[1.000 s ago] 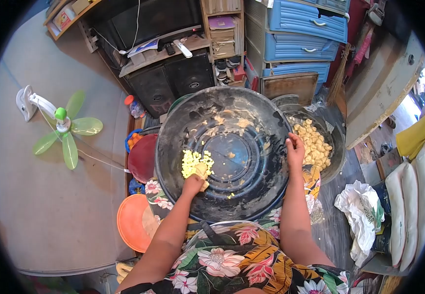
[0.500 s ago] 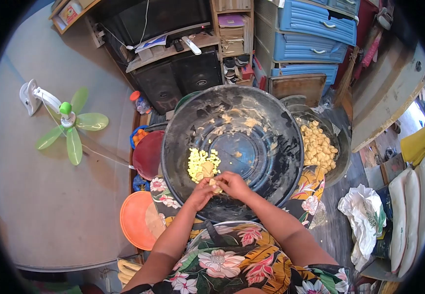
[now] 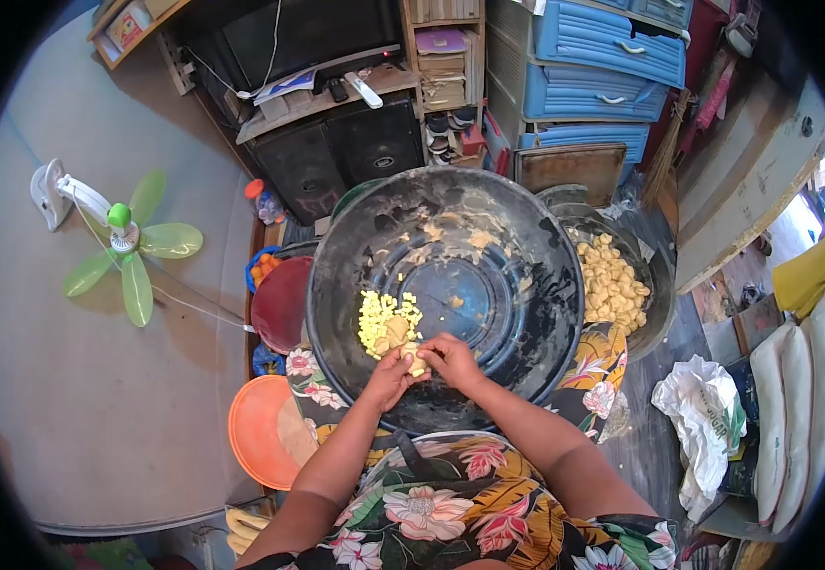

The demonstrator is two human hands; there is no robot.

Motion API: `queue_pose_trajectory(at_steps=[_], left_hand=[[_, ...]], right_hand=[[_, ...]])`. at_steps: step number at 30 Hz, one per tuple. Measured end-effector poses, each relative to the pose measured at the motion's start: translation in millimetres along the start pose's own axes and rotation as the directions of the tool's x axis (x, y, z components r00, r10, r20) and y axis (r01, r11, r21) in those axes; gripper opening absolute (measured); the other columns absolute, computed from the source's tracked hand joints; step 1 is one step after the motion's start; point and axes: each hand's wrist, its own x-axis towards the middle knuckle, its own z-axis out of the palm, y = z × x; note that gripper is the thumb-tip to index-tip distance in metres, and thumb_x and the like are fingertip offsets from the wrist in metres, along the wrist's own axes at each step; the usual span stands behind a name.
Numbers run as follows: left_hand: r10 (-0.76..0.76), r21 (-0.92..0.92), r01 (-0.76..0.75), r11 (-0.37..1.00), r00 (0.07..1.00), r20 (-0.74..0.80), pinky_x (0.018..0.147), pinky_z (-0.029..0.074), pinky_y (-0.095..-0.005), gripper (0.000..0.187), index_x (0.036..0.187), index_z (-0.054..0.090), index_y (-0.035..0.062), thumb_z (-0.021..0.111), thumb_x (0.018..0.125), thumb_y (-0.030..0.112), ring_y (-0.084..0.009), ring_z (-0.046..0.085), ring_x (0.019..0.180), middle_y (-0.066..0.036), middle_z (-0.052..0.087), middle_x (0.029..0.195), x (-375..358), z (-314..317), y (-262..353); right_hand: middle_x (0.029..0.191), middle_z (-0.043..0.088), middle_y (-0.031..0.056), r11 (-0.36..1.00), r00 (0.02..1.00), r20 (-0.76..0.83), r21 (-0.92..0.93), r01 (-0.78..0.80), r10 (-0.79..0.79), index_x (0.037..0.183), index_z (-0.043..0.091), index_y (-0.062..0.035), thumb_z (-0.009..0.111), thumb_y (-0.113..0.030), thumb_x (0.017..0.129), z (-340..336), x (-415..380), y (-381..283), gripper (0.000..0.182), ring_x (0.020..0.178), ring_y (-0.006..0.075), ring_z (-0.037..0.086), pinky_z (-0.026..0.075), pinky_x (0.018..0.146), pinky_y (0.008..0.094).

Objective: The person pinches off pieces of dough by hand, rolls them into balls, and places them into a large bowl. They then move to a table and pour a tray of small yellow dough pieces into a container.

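A large black basin (image 3: 547,249) sits in front of me, its inside smeared with dough residue. Between the fingertips of both hands is a small piece of tan dough (image 3: 413,356), with a pale yellow bit at its lower edge. My left hand (image 3: 389,382) cups it from the left, fingers closed. From the other side my right hand (image 3: 454,365) pinches it. Just beyond them, a lump of dough (image 3: 396,331) lies against a pile of small yellow cubes (image 3: 374,315) at the basin's left side.
To the right, a second dark basin (image 3: 661,309) holds many shaped dough pieces (image 3: 612,283). An orange round lid or tub (image 3: 256,432) and a dark red one (image 3: 281,304) stand left. A white plastic sack (image 3: 702,418) lies right. Blue drawers (image 3: 598,90) and speakers (image 3: 374,157) stand behind.
The dough piece between my fingers shows more now, with a yellow bit visible at its lower end. My hands stay at nearly the same spot; the whole view has shifted slightly.
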Motion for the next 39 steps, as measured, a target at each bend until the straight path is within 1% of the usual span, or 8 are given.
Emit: queue_pose_trajectory(at_steps=[4, 8, 11, 15, 17, 22, 32, 39], left_hand=[[0.040, 0.009, -0.039, 0.999, 0.998, -0.046, 0.075, 0.052, -0.0334, 0.030, 0.116, 0.045, 0.0029, 0.042, 0.093, 0.022, -0.0193, 0.058, 0.089, -0.008, 0.055, 0.104, -2, -4, -5], [-0.092, 0.128, 0.096, 0.987, 0.995, -0.035, 0.076, 0.050, -0.0315, 0.028, 0.116, 0.045, 0.0022, 0.040, 0.094, 0.019, -0.0189, 0.057, 0.092, -0.009, 0.055, 0.105, -9, 10, -2], [0.002, -0.143, -0.005, 0.990, 1.000, -0.023, 0.082, 0.047, -0.0335, 0.031, 0.120, 0.043, 0.0030, 0.044, 0.090, 0.014, -0.0203, 0.056, 0.095, -0.009, 0.054, 0.108, 5, 11, -4], [0.099, -0.365, -0.059, 0.929, 0.991, 0.091, 0.087, 0.044, -0.0349, 0.040, 0.123, 0.038, 0.0041, 0.047, 0.084, 0.009, -0.0221, 0.055, 0.098, -0.009, 0.052, 0.112, 17, 5, -1], [0.119, -0.227, -0.114, 0.967, 0.993, 0.009, 0.092, 0.040, -0.0347, 0.043, 0.122, 0.037, 0.0035, 0.046, 0.080, 0.005, -0.0210, 0.050, 0.105, -0.009, 0.049, 0.115, 16, 2, -5], [0.102, -0.283, -0.110, 0.953, 0.994, -0.042, 0.086, 0.045, -0.0334, 0.037, 0.116, 0.040, 0.0050, 0.047, 0.080, 0.003, -0.0243, 0.052, 0.103, -0.011, 0.050, 0.111, 10, 4, -1], [0.027, -0.148, -0.037, 0.988, 0.997, -0.072, 0.077, 0.048, -0.0280, 0.034, 0.108, 0.045, 0.0069, 0.057, 0.078, -0.001, -0.0155, 0.056, 0.089, -0.009, 0.053, 0.102, 5, 11, -4], [0.012, -0.028, -0.015, 0.999, 0.993, -0.117, 0.066, 0.046, -0.0256, 0.015, 0.099, 0.050, 0.0060, 0.055, 0.088, 0.015, -0.0113, 0.055, 0.074, -0.003, 0.056, 0.086, 14, -1, -13]], right_hand=[[0.108, 0.052, 0.0130, 0.941, 0.951, 0.220, -0.213, 0.265, -0.218, 0.098, 0.063, -0.0064, 0.056, -0.031, 0.086, -1, -1, 12, 0.028, 0.101, 0.0263, 0.047, 0.034, 0.091, 0.0381], [0.127, 0.039, 0.0151, 0.992, 0.855, 0.506, 0.003, 0.127, -0.111, 0.095, 0.064, -0.0087, 0.055, -0.035, 0.086, 2, 3, 53, 0.030, 0.119, 0.0318, 0.036, 0.027, 0.099, 0.0392], [0.129, 0.036, 0.0176, 0.953, 0.941, 0.339, 0.291, -0.083, -0.022, 0.089, 0.063, -0.0058, 0.059, -0.029, 0.084, 3, -1, 30, 0.024, 0.119, 0.0302, 0.037, 0.032, 0.096, 0.0377], [0.127, 0.036, 0.0171, 0.991, 0.996, 0.000, 0.102, 0.091, -0.092, 0.106, 0.048, -0.0034, 0.068, -0.019, 0.077, 7, -5, 8, 0.039, 0.109, 0.0272, 0.045, 0.039, 0.088, 0.0356], [0.125, 0.036, 0.0174, 0.905, 0.999, 0.007, 0.424, -0.040, 0.041, 0.112, 0.039, -0.0044, 0.072, -0.018, 0.072, 5, -4, 7, 0.054, 0.102, 0.0271, 0.050, 0.044, 0.082, 0.0357], [0.110, 0.043, 0.0130, 0.980, 0.995, 0.050, -0.174, 0.092, -0.085, 0.112, 0.040, -0.0052, 0.072, -0.023, 0.070, -4, -9, -14, 0.055, 0.089, 0.0274, 0.054, 0.046, 0.072, 0.0352], [0.102, 0.047, 0.0115, 0.941, 0.944, 0.171, -0.143, 0.308, -0.283, 0.098, 0.058, -0.0078, 0.066, -0.013, 0.072, -14, 1, 10, 0.027, 0.096, 0.0309, 0.049, 0.039, 0.084, 0.0370], [0.108, 0.046, 0.0117, 0.989, 0.959, 0.244, 0.012, 0.145, -0.144, 0.123, 0.040, -0.0107, 0.071, -0.012, 0.071, -9, -4, 11, 0.060, 0.098, 0.0224, 0.049, 0.040, 0.087, 0.0327]])
